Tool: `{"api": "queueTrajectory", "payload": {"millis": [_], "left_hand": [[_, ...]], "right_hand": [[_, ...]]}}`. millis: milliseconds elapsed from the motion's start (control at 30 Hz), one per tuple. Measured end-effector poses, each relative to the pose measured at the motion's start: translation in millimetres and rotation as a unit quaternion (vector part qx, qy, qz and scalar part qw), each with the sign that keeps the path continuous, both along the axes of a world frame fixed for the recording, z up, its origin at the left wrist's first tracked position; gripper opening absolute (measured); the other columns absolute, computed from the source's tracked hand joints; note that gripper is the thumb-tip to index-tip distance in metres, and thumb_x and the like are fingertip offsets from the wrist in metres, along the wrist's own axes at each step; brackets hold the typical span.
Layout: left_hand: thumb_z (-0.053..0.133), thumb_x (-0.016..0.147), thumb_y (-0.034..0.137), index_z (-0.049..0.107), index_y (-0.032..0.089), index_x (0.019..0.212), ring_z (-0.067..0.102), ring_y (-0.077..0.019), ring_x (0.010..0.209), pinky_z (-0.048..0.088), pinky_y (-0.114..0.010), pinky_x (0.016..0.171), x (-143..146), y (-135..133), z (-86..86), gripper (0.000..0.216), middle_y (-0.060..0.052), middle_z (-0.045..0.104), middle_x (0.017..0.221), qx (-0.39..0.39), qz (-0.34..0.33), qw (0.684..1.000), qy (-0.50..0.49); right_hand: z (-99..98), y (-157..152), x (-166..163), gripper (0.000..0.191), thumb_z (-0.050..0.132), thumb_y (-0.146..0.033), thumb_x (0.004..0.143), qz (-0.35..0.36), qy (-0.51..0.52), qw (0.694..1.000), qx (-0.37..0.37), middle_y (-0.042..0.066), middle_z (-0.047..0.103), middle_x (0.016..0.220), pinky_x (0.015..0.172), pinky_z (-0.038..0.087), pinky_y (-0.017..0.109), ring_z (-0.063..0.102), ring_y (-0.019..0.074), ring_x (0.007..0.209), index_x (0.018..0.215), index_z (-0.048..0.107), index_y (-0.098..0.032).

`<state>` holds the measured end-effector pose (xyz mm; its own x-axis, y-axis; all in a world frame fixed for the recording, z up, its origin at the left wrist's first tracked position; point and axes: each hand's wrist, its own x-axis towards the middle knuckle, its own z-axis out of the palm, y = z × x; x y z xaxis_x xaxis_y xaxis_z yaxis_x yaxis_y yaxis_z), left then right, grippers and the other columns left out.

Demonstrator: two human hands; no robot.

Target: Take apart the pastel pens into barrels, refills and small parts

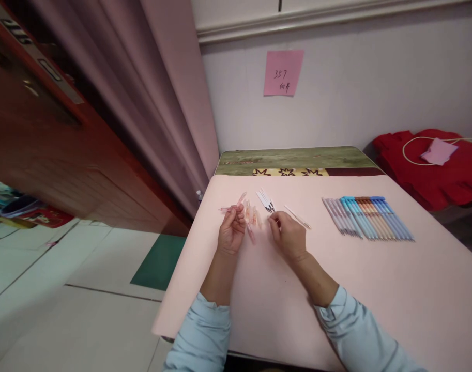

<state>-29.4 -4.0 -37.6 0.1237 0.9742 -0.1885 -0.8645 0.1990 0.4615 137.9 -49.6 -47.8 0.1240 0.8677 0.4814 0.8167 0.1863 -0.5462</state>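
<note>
My left hand (231, 232) is closed, fingertips pinching a clear pink pen barrel (224, 209) that points to the left. Several more pink pen parts (252, 214) lie on the table just beyond and beside it. To their right is a small bundle of white pen refills (263, 197) with dark ends toward me. My right hand (289, 235) pinches at the near end of that bundle, its thumb and forefinger together on a refill mostly hidden by the fingers. Beside its knuckles lies a thin, pale, pointed stick-like piece (297, 217).
A neat row of capped-looking pens (369, 219) in grey, light blue, brown and blue lies at the right on the pink-covered table (282, 315). Red cloth (391, 175) with a cable is beyond the right edge. A curtain and wooden door (84, 165) stand left.
</note>
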Motion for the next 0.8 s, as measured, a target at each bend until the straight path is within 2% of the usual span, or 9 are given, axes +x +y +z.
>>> {"api": "queueTrajectory", "payload": {"millis": [133,267,467,800], "left_hand": [[0.056,0.089,0.009,0.064,0.012,0.083,0.058,-0.0022,0.063,0.051,-0.01,0.06,0.1,-0.5,0.8,0.01,-0.005,0.066,0.088,-0.003,0.003,1.0,0.003],[0.054,0.09,0.009,0.064,0.012,0.085,0.058,-0.0026,0.063,0.051,-0.01,0.059,-0.2,0.1,-0.5,0.011,-0.005,0.066,0.087,0.006,-0.004,1.0,-0.004],[0.054,0.09,0.009,0.065,0.011,0.085,0.058,-0.0027,0.063,0.05,-0.01,0.059,0.3,-0.2,-0.7,0.012,-0.005,0.067,0.088,0.001,0.002,1.0,0.009],[0.053,0.091,0.01,0.065,0.011,0.086,0.058,-0.0024,0.063,0.05,-0.01,0.059,-1.1,0.1,-1.7,0.013,-0.006,0.067,0.09,0.007,-0.003,1.0,0.004]], "right_hand": [[0.1,2.1,8.9,0.016,0.048,-0.031,0.09,-0.006,0.14,0.989,-0.047,-0.002,0.062,0.069,0.06,0.034,0.024,0.054,0.0138,0.062,0.086,0.06,-0.021],[-3.1,1.6,4.8,0.017,0.048,-0.034,0.09,0.025,0.199,0.977,-0.067,-0.004,0.058,0.063,0.058,0.034,0.023,0.052,0.0129,0.057,0.085,0.059,-0.021],[-5.5,-0.4,-1.5,0.019,0.05,-0.036,0.089,0.037,0.148,0.985,-0.085,-0.004,0.058,0.06,0.056,0.032,0.022,0.051,0.0123,0.054,0.082,0.061,-0.022],[-10.2,1.3,-0.8,0.015,0.053,-0.028,0.085,0.043,0.088,0.994,-0.054,0.0,0.068,0.083,0.064,0.038,0.024,0.058,0.013,0.07,0.087,0.067,-0.023]]}}
